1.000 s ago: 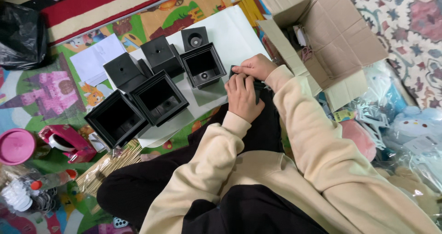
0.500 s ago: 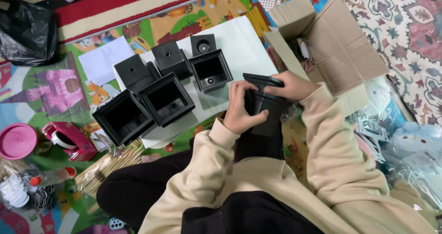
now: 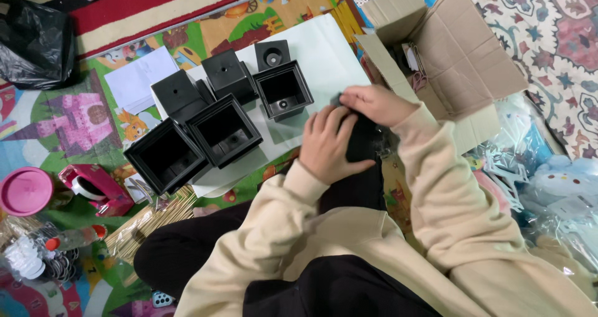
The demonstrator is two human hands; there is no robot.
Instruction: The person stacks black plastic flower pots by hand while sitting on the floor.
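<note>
My left hand (image 3: 329, 144) and my right hand (image 3: 375, 104) both grip a black box-shaped item (image 3: 362, 136) wrapped in clear plastic, held over my lap. My hands cover most of it. Just left of my hands, on a white sheet (image 3: 324, 55), stand three open black square boxes (image 3: 283, 91) (image 3: 224, 130) (image 3: 167, 156). Behind them lie black square lids (image 3: 273, 55) (image 3: 228, 72) (image 3: 179, 94).
An open cardboard carton (image 3: 461, 55) sits right of my hands. A black plastic bag (image 3: 31, 43) lies far left. A pink tape dispenser (image 3: 93, 187), a pink lid (image 3: 25, 191) and a bundle of sticks (image 3: 156, 217) lie at the left. Clear packets (image 3: 554, 192) pile at the right.
My hands moved the black item from the white sheet toward my lap, and now close more tightly around it. The view shifted slightly.
</note>
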